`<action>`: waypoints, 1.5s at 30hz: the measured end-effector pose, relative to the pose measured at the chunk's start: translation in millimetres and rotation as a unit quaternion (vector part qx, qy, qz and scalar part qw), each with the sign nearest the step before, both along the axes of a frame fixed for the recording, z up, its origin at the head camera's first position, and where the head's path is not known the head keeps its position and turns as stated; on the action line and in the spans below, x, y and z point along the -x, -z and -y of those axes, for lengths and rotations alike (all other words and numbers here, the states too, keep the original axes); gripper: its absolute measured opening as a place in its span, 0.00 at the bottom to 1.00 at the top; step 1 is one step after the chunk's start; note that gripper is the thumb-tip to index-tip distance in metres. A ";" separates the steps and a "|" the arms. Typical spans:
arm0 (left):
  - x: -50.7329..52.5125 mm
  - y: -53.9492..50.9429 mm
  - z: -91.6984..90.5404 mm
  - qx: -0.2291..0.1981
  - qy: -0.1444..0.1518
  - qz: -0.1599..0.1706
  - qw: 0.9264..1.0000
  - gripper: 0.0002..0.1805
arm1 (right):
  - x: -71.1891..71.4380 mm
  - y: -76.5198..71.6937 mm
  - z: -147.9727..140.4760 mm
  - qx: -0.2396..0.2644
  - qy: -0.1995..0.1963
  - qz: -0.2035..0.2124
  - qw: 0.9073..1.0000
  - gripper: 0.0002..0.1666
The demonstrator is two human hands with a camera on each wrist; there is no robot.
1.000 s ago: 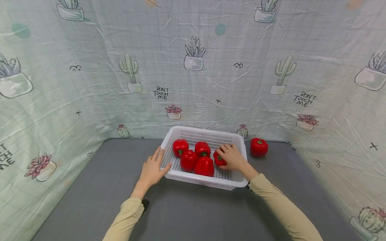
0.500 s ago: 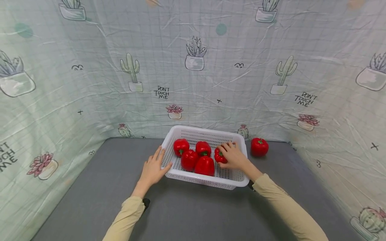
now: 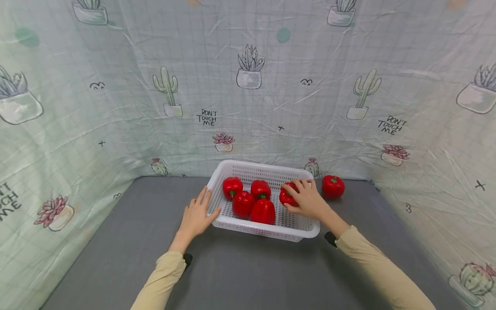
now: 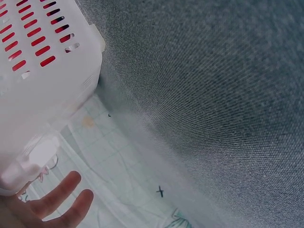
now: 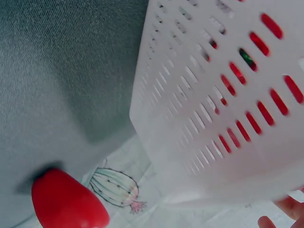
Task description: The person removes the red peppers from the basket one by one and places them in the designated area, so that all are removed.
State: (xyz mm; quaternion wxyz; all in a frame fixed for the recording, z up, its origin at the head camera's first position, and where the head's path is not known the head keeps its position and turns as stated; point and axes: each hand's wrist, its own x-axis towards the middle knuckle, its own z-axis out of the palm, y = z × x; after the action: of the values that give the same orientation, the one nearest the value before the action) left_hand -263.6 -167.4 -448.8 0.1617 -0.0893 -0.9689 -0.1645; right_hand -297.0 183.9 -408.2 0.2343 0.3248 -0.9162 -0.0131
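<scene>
A white perforated plastic basket [image 3: 267, 166] stands on the grey table with several red bell peppers [image 3: 243, 204] grouped in its left and middle part. At the basket's left rim and near-left corner rests my left hand [image 3: 196, 215], fingers spread and fairly straight. My right hand [image 3: 310, 202] reaches over the right end and holds another red bell pepper [image 3: 287, 196], its fingers curved over the top and side. Whether this pepper touches the basket floor cannot be told. In the right wrist view, the basket wall [image 5: 166, 118] hides most of the held pepper.
One more red bell pepper [image 3: 333, 187] sits on the table outside the basket, just past its right end. A printed cactus curtain [image 3: 248, 120] closes off the back and both sides. The grey tabletop [image 3: 248, 271] extends in front of the basket.
My right hand has moved right and slightly away from me with the pepper, leaving a wider gap to the grouped peppers. The left hand and the basket have stayed in place.
</scene>
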 end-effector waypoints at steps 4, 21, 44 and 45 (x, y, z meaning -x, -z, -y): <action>-1.1 1.1 -0.8 0.003 -0.002 0.007 1.000 0.38 | -5.8 -5.0 -5.0 0.002 0.001 -0.017 1.000 0.32; -1.6 1.7 1.4 0.003 -0.006 -0.003 1.000 0.38 | -15.9 -20.8 -23.2 0.009 -0.023 -0.096 0.995 0.34; 0.4 0.9 0.0 0.002 -0.002 -0.001 1.000 0.38 | -29.1 -31.9 -78.0 0.121 0.021 -0.063 0.990 0.39; 0.6 0.7 0.0 0.001 -0.002 0.000 1.000 0.38 | -29.2 -31.8 -80.5 0.122 0.025 -0.061 0.990 0.40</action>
State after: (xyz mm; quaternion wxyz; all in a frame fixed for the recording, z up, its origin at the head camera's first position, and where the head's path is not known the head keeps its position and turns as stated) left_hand -264.2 -167.4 -449.5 0.1623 -0.0880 -0.9692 -0.1628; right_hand -267.8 264.4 -376.5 0.3269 0.2691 -0.9030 0.0733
